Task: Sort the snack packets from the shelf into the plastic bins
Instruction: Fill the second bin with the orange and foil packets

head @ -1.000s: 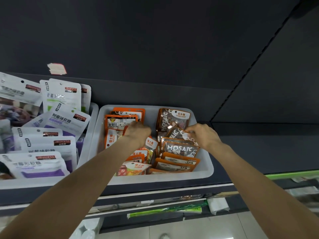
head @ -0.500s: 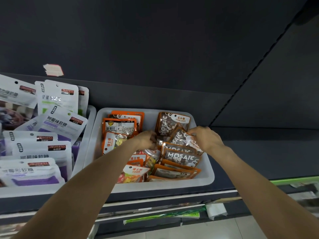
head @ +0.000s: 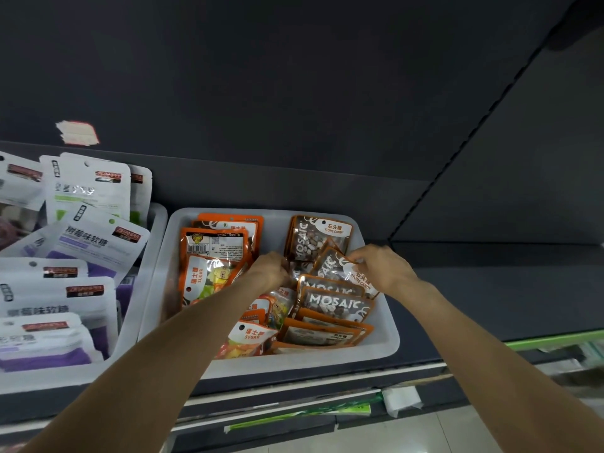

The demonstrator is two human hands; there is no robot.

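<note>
A white plastic bin [head: 376,348] on the dark shelf holds orange sugar candy packets [head: 212,263] on its left side and brown Mosaic stone candy packets [head: 333,305] on its right. My right hand [head: 382,266] pinches a tilted Mosaic packet [head: 340,269] near the back of the right row. My left hand [head: 273,268] reaches into the middle of the bin with fingers curled down among the packets at that packet's left edge; what they hold is hidden. Another Mosaic packet [head: 313,237] stands at the bin's back.
A second white bin [head: 130,328] to the left holds several white and purple gummy packets [head: 88,240]. The dark shelf [head: 490,282] stretches to the right of the bins. A taped label [head: 76,134] sticks to the back panel. A green price strip [head: 555,341] edges the shelf.
My left hand moved right from the orange packets to the bin's middle. My right hand has tilted the Mosaic packet further into the right row.
</note>
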